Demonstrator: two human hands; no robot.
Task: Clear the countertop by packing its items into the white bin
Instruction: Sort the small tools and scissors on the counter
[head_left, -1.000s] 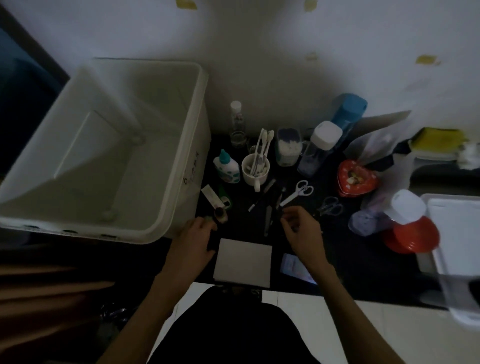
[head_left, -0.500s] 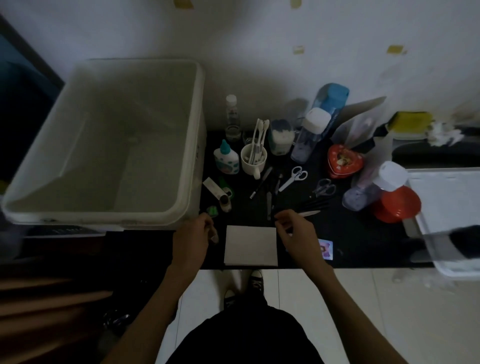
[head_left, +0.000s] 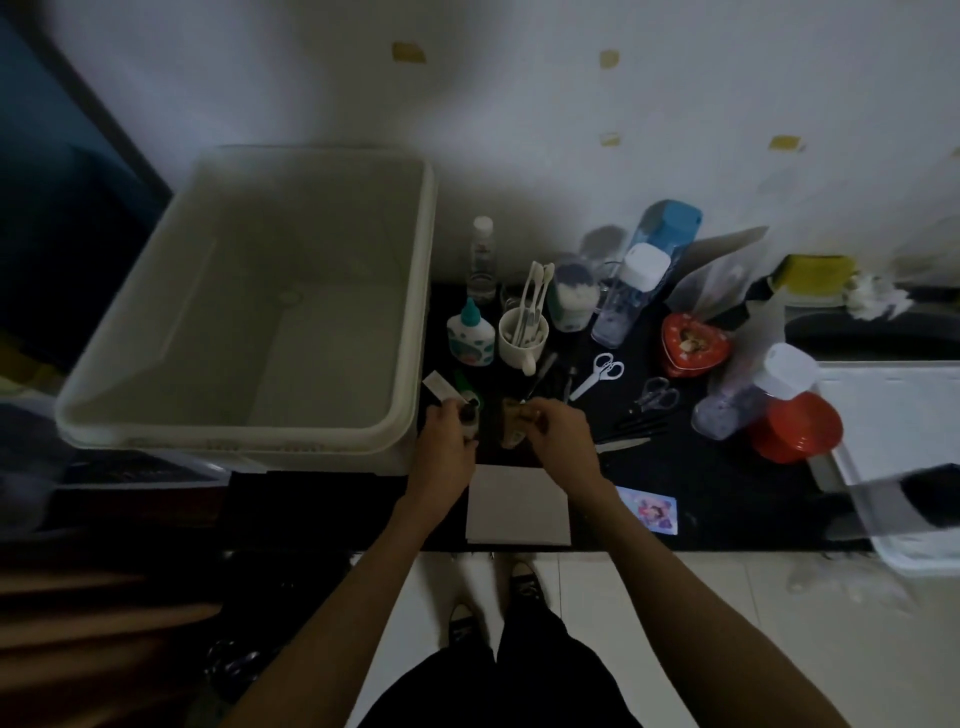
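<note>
White bin (head_left: 249, 312) sits beside both hands, left (head_left: 441, 441) and right (head_left: 561, 441), each gripping small items.

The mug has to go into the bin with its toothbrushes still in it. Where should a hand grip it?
Take the white mug by its handle, which points toward the person, coming from the near side. The toothbrushes lean out the top, so avoid the rim.

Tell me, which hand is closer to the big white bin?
The left hand. It is right beside the white bin, at its near right corner. The right hand is farther right, over the dark countertop.
</note>
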